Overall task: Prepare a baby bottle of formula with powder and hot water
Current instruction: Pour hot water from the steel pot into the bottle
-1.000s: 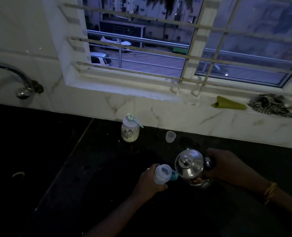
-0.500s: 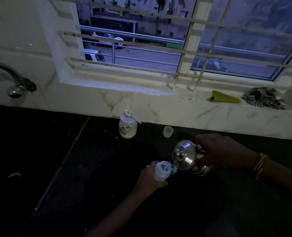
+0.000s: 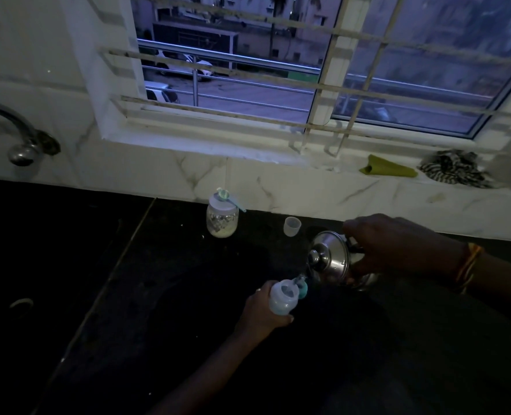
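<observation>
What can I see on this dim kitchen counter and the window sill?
bottle: one, pale, in the left hand
kettle: one, steel, lidded, tilted toward the bottle
jar: one, clear with a white lid, pale powder inside, by the wall
scoop: one, teal, on the jar's lid
cup: one, translucent, right of the jar
tap: one, chrome, far left
green cloth: one, on the sill
striped cloth: one, black and white, on the sill's right end
counter: one, black
left hand: grips the bottle
right hand: grips the kettle

Two hands (image 3: 261, 314) (image 3: 398, 244), one baby bottle (image 3: 281, 301), one steel kettle (image 3: 329, 259), one powder jar (image 3: 222, 220), one scoop (image 3: 228, 196), one small cup (image 3: 292, 226)
</observation>
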`<state>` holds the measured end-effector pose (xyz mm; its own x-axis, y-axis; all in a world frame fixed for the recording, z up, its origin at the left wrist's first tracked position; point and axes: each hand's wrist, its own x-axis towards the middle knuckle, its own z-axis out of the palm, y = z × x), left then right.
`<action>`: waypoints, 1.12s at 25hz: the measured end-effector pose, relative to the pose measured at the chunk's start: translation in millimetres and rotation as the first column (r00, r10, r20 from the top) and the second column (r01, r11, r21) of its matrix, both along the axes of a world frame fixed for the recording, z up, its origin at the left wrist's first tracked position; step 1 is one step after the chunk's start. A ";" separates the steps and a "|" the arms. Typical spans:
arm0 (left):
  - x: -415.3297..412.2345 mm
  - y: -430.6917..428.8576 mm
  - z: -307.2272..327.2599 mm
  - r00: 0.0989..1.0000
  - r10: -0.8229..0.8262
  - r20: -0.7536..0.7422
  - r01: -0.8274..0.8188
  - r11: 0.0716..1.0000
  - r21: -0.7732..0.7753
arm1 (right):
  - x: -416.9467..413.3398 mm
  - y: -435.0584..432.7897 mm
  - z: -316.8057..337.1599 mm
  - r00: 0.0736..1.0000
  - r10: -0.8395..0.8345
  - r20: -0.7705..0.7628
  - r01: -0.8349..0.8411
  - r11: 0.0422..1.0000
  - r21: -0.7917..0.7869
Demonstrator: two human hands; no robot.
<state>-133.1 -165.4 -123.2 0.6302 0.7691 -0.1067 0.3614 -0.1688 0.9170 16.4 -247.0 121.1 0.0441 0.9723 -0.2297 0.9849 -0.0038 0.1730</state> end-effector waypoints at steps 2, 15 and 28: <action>-0.2 -1.0 0.0 1.000 0.000 0.008 0.000 1.000 -0.001 | -2.0 -0.9 4.0 1.000 0.016 0.010 -0.016 1.000 -0.001; -3.8 -7.2 5.3 0.997 -0.053 0.059 0.057 0.995 -0.082 | -6.7 -5.6 19.2 0.996 0.059 0.065 -0.060 0.998 0.014; -4.3 -9.2 10.5 0.969 -0.131 0.209 0.169 0.969 -0.178 | -11.5 -4.2 24.4 0.992 0.093 0.080 -0.092 0.996 -0.017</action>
<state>-137.4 -174.7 -112.7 0.7599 0.6411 -0.1075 0.1568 -0.0203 0.9874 4.9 -251.2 145.5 -0.0268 0.9698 -0.2423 0.9638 0.0894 0.2511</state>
